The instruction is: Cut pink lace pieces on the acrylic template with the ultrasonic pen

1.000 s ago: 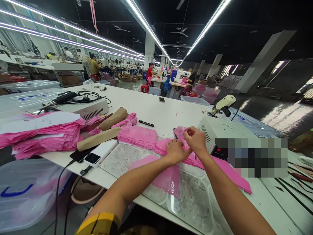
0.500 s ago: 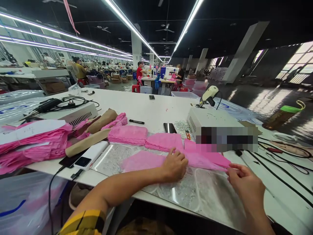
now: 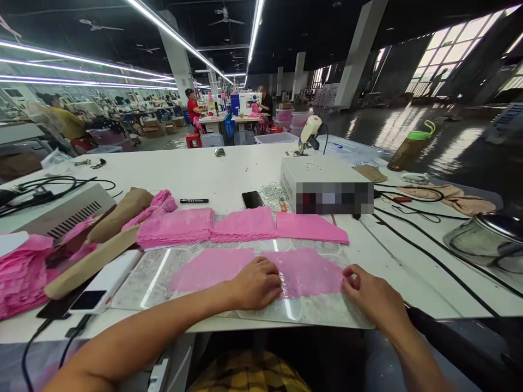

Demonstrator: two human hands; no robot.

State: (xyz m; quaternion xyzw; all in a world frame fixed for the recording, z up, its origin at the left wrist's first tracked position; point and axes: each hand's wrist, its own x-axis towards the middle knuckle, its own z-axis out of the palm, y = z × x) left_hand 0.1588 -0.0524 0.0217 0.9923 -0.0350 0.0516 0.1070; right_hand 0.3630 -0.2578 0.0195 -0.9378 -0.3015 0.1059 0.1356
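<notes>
At the lower centre of the frame, a pink cloth (image 3: 310, 272) lies flat on a clear plate (image 3: 149, 279). The left hand (image 3: 257, 284) presses down on it, palm down and not gripping, while the right hand (image 3: 373, 299) pinches its right edge.

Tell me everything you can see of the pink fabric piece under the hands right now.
The pink fabric piece is one thin, wide strip, lightly textured, lying flat and spread sideways on the glossy marbled plate at the near edge of the table. The left hand presses on its middle; the right hand touches its right end, grip unclear. It lies apart from the three pink stacks behind it.
</notes>
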